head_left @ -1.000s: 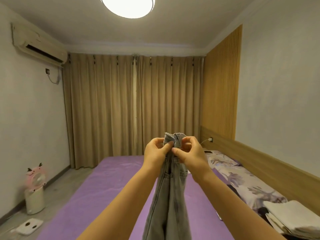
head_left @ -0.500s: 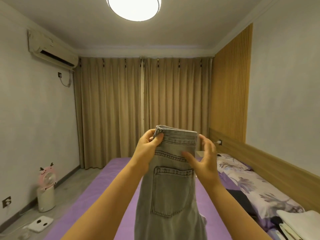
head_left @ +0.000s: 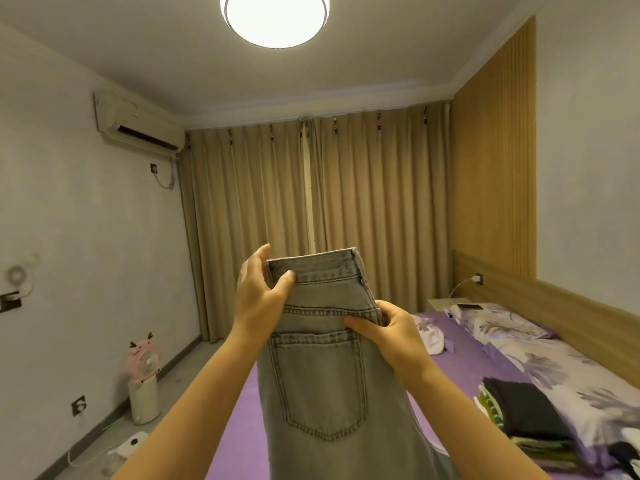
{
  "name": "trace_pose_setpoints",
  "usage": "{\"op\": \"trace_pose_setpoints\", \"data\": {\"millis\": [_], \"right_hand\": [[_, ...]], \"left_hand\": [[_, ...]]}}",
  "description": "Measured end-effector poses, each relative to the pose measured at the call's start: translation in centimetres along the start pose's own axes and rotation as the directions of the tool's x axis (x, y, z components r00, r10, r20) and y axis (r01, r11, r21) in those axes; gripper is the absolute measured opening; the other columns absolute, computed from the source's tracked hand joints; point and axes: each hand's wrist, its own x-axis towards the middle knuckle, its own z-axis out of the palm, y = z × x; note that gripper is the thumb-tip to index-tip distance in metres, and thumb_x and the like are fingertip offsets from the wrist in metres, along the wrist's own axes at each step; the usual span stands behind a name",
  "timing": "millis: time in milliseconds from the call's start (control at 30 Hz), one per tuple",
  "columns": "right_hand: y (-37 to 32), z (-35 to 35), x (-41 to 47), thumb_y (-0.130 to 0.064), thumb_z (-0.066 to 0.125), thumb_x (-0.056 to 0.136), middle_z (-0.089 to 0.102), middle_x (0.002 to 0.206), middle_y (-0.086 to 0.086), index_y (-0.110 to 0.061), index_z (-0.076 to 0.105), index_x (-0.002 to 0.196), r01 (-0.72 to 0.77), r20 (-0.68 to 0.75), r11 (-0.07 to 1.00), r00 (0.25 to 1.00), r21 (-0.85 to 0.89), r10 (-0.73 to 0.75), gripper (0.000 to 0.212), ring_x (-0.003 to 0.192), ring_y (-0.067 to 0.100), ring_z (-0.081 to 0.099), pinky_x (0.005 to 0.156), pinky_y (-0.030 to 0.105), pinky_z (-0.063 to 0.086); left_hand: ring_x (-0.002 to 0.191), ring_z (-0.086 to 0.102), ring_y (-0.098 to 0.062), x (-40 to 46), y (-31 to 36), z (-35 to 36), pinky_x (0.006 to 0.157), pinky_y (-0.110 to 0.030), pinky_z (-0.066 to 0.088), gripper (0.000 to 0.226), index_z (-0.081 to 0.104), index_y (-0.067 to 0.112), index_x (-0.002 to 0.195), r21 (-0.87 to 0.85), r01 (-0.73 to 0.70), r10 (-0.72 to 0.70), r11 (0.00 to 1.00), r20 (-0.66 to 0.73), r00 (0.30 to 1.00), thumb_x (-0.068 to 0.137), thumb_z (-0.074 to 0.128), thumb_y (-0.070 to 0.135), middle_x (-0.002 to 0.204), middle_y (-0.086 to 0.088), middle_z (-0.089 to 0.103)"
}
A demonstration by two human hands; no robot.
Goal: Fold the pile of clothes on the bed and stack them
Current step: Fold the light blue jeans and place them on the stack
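My left hand (head_left: 258,299) pinches the jeans (head_left: 322,368) at the waistband; my right hand (head_left: 391,332) grips their side. Their legs run out of frame below, hiding the bed's (head_left: 460,372) near edge.

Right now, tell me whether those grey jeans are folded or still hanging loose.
Half folded: the jeans hang doubled lengthwise, one back pocket facing out, held up at the waistband by the left hand and right hand.

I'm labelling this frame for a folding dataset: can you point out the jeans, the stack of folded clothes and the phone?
jeans (head_left: 320,379): head view, on the back pocket.
stack of folded clothes (head_left: 523,410): head view, on the dark top garment.
phone (head_left: 470,306): head view, on its screen, by the pillow.
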Motion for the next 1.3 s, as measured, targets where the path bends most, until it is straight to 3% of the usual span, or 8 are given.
{"op": "trace_pose_setpoints", "data": {"millis": [100, 200, 333, 467, 600, 767, 1033, 1300], "right_hand": [[-0.1, 1.7, 0.5, -0.018, 0.082, 0.071, 0.075, 0.084, -0.001, -0.017, 0.071, 0.092, 0.007, 0.035, 0.999, 0.999, -0.047, -0.005, 0.023, 0.078, 0.012, 0.071, 0.066, 0.023, 0.055], [0.0, 3.0, 0.5, -0.018, 0.082, 0.071, 0.074, 0.082, -0.001, -0.016, 0.069, 0.092, 0.02, 0.091, 0.994, 0.996, -0.106, -0.01, 0.024, 0.075, 0.008, 0.068, 0.067, 0.02, 0.053], [0.1, 3.5, 0.3, -0.02, 0.081, 0.072, 0.071, 0.082, -0.009, -0.021, 0.064, 0.093, 0.066, 0.068, 0.982, 0.996, -0.178, -0.054, 0.027, 0.076, 0.003, 0.066, 0.063, 0.015, 0.05], [0.7, 2.9, -0.3, -0.019, 0.081, 0.072, 0.069, 0.082, -0.013, -0.021, 0.063, 0.093, 0.098, 0.07, 0.977, 0.994, -0.187, -0.086, 0.028, 0.078, -0.003, 0.065, 0.062, 0.011, 0.048], [2.3, 0.6, -1.6, -0.026, 0.079, 0.075, 0.069, 0.086, -0.016, -0.021, 0.06, 0.1, -0.012, 0.16, 0.985, 0.986, -0.171, 0.039, 0.032, 0.081, -0.003, 0.064, 0.066, 0.013, 0.05], [7.6, -4.5, -5.1, -0.019, 0.072, 0.084, 0.067, 0.101, 0.012, -0.005, 0.06, 0.102, -0.197, 0.285, 0.93, 0.914, -0.309, 0.288, 0.025, 0.087, 0.015, 0.064, 0.078, 0.033, 0.056], [11.3, -7.9, -5.7, -0.023, 0.069, 0.082, 0.064, 0.083, -0.008, -0.025, 0.063, 0.088, -0.151, 0.206, 0.809, 0.926, -0.568, 0.318, 0.009, 0.068, -0.002, 0.053, 0.061, 0.013, 0.043], [12.8, -9.2, -6.3, -0.018, 0.072, 0.082, 0.06, 0.094, -0.002, -0.022, 0.057, 0.088, -0.234, 0.0, 0.825, 0.962, -0.515, 0.272, 0.016, 0.084, 0.015, 0.055, 0.076, 0.027, 0.046]], "left_hand": [[0.135, 0.04, -0.018, -0.4, 1.1, 0.7, 0.115, -0.046, 0.02, 0.043, 0.056, 0.022, 0.128, 0.296, -0.494, 0.492, 0.818, 0.085, 0.866, 0.087, 0.058, 0.037, 0.136, 0.003, 0.054], [0.129, 0.05, -0.026, -0.5, 2.5, 2.1, 0.112, -0.061, 0.017, 0.022, 0.073, 0.024, 0.095, 0.482, -0.749, 0.709, 0.454, 0.315, 0.632, 0.09, 0.054, 0.034, 0.11, 0.007, 0.07], [0.113, 0.062, -0.019, -0.2, 2.6, 2.9, 0.112, -0.058, 0.017, 0.051, 0.073, 0.023, 0.067, 0.586, -0.794, 0.69, 0.162, 0.508, 0.516, 0.098, 0.037, 0.042, 0.072, 0.009, 0.072], [0.063, 0.063, -0.013, 0.0, 2.4, 4.4, 0.105, -0.04, 0.034, 0.067, 0.068, 0.021, 0.053, 0.566, -0.822, 0.644, -0.064, 0.653, 0.399, 0.1, 0.028, 0.047, 0.053, 0.007, 0.064], [0.045, 0.048, -0.015, 0.5, 2.6, 5.3, 0.077, -0.033, 0.035, 0.068, 0.059, 0.017, 0.042, 0.569, -0.805, 0.662, -0.171, 0.671, 0.334, 0.097, 0.031, 0.046, 0.041, 0.005, 0.055], [0.042, 0.045, -0.019, 3.5, 3.2, 3.2, 0.074, -0.035, 0.032, 0.067, 0.055, 0.015, 0.04, 0.581, -0.794, 0.673, -0.18, 0.662, 0.331, 0.098, 0.035, 0.042, 0.039, 0.001, 0.053], [0.048, 0.046, -0.019, 4.8, 3.2, 2.0, 0.083, -0.037, 0.035, 0.076, 0.057, 0.013, 0.043, 0.569, -0.798, 0.609, -0.201, 0.71, 0.353, 0.1, 0.022, 0.049, 0.043, 0.0, 0.055], [0.045, 0.043, -0.018, 6.1, 3.3, 0.8, 0.079, -0.037, 0.036, 0.077, 0.053, 0.013, 0.041, 0.585, -0.767, 0.634, -0.262, 0.704, 0.32, 0.1, 0.023, 0.051, 0.039, 0.001, 0.05]]}}
